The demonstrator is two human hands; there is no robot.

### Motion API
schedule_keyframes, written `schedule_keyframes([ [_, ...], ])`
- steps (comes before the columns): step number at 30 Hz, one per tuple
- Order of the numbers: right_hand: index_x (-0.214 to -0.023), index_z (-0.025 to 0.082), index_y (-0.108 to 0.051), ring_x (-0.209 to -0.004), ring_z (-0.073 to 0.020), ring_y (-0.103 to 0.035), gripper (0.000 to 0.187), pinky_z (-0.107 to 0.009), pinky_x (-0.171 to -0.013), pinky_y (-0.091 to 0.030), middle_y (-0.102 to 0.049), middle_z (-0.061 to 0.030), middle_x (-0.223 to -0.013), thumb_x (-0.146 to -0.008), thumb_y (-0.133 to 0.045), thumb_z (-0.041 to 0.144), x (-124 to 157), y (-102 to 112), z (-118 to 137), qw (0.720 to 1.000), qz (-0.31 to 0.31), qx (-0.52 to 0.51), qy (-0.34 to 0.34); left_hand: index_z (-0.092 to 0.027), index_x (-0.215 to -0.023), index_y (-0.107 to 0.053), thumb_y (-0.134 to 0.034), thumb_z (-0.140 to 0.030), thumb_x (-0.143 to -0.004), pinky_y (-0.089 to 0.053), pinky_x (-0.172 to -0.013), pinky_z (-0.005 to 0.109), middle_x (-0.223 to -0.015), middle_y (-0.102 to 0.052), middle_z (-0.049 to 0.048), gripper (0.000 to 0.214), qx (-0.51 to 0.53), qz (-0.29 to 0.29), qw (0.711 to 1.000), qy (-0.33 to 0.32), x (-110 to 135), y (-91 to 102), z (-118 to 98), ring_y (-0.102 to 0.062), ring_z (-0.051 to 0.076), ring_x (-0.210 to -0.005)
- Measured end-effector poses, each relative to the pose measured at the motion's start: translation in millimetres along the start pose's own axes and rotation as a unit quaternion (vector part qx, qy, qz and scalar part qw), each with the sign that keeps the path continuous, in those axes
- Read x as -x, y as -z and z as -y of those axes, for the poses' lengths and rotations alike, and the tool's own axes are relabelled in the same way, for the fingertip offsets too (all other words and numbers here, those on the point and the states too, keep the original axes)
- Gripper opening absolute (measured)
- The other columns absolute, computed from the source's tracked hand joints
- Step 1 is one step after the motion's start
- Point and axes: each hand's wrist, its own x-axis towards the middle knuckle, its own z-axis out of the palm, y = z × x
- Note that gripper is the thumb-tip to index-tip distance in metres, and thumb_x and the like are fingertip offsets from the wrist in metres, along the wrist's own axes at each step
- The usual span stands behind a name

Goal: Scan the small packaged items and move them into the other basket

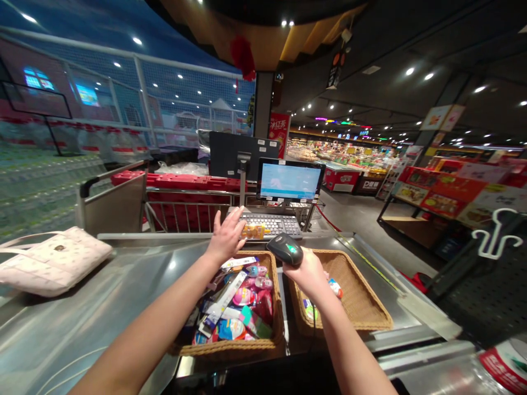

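My left hand [226,237] reaches forward over the left wicker basket [230,346] and holds a small yellow-orange packet [254,231] in front of the keyboard [272,224]. My right hand [307,271] grips a black handheld barcode scanner [285,248] with a green light, pointed toward the packet. The left basket is full of several colourful packaged items [242,307]. The right wicker basket [362,299] holds a few small items [335,287] near my right wrist.
A checkout monitor [290,181] stands behind the keyboard on the steel counter [123,285]. A pale pink handbag [49,260] lies at the left. Red shopping baskets [177,180] and a metal rail sit behind. Store shelves [453,186] run along the right.
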Motion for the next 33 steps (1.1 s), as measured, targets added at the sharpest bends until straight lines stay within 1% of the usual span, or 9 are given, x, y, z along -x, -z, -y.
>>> schedule_keyframes([
  [7, -0.073, 0.019, -0.058, -0.073, -0.0197, -0.061, 0.007, -0.026, -0.067, -0.042, -0.065, -0.0036, -0.075, -0.067, -0.057, 0.021, 6, -4, 0, 1.0, 0.007, -0.014, -0.004, -0.019, -0.117, -0.06, -0.066, -0.023, -0.077, 0.0, -0.118, 0.059, -0.156, -0.027, 0.0144, 0.04, 0.01, 0.004, 1.0, 0.003, 7, 0.7, 2, -0.03, 0.031, -0.143],
  [12, -0.079, 0.019, -0.06, -0.079, -0.0215, -0.062, 0.013, -0.028, -0.071, -0.043, -0.067, -0.0049, -0.081, -0.067, -0.058, 0.022, 11, -9, -2, 1.0, 0.011, -0.005, -0.023, -0.02, -0.117, -0.06, -0.065, -0.022, -0.077, -0.002, -0.118, 0.06, -0.156, -0.029, 0.0145, 0.04, 0.017, 0.023, 1.0, 0.01, 19, -0.2, 8, -0.033, 0.032, -0.141],
  [15, -0.079, 0.019, -0.061, -0.08, -0.0225, -0.062, 0.013, -0.03, -0.072, -0.043, -0.068, -0.0053, -0.082, -0.068, -0.059, 0.024, 14, -11, -2, 0.999, 0.019, 0.0, -0.034, -0.02, -0.118, -0.06, -0.064, -0.023, -0.078, -0.003, -0.117, 0.06, -0.156, -0.027, 0.0148, 0.04, 0.011, 0.041, 0.999, 0.017, 30, -4.4, 13, -0.031, 0.031, -0.142],
  [18, -0.077, 0.018, -0.061, -0.077, -0.0216, -0.062, 0.01, -0.029, -0.07, -0.043, -0.068, -0.0051, -0.08, -0.069, -0.059, 0.026, 17, -15, -2, 0.999, 0.028, -0.004, -0.031, -0.019, -0.119, -0.059, -0.064, -0.023, -0.079, -0.002, -0.117, 0.06, -0.157, -0.026, 0.0151, 0.041, 0.014, 0.057, 0.998, 0.024, 43, -10.3, 19, -0.03, 0.031, -0.143],
  [22, -0.076, 0.018, -0.061, -0.078, -0.0205, -0.062, 0.008, -0.028, -0.07, -0.044, -0.068, -0.0047, -0.081, -0.069, -0.059, 0.023, 19, -22, 0, 0.998, 0.045, -0.016, -0.029, -0.019, -0.117, -0.059, -0.064, -0.024, -0.079, -0.002, -0.117, 0.061, -0.157, -0.027, 0.015, 0.039, 0.024, 0.076, 0.996, 0.035, 60, -17.5, 25, -0.031, 0.031, -0.142],
  [26, -0.076, 0.018, -0.06, -0.074, -0.02, -0.062, 0.01, -0.028, -0.069, -0.044, -0.067, -0.0038, -0.078, -0.067, -0.06, 0.021, 21, -27, 3, 0.997, 0.055, -0.027, -0.043, -0.019, -0.113, -0.061, -0.064, -0.025, -0.077, -0.004, -0.117, 0.061, -0.156, -0.028, 0.0154, 0.036, 0.023, 0.101, 0.994, 0.045, 77, -24.4, 28, -0.032, 0.03, -0.142],
  [29, -0.073, 0.018, -0.06, -0.071, -0.0196, -0.062, 0.007, -0.028, -0.066, -0.042, -0.067, -0.0036, -0.076, -0.067, -0.06, 0.022, 23, -29, 7, 0.997, 0.065, -0.027, -0.041, -0.018, -0.108, -0.062, -0.064, -0.029, -0.077, -0.006, -0.116, 0.062, -0.155, -0.029, 0.0166, 0.033, 0.023, 0.122, 0.991, 0.053, 91, -29.7, 29, -0.033, 0.031, -0.141],
  [33, -0.072, 0.018, -0.06, -0.071, -0.0201, -0.062, 0.006, -0.028, -0.064, -0.041, -0.067, -0.004, -0.075, -0.067, -0.06, 0.021, 26, -31, 8, 0.996, 0.073, -0.017, -0.047, -0.017, -0.097, -0.066, -0.064, -0.035, -0.076, -0.009, -0.115, 0.064, -0.153, -0.032, 0.019, 0.028, 0.032, 0.159, 0.985, 0.057, 108, -36.9, 30, -0.036, 0.033, -0.139],
])
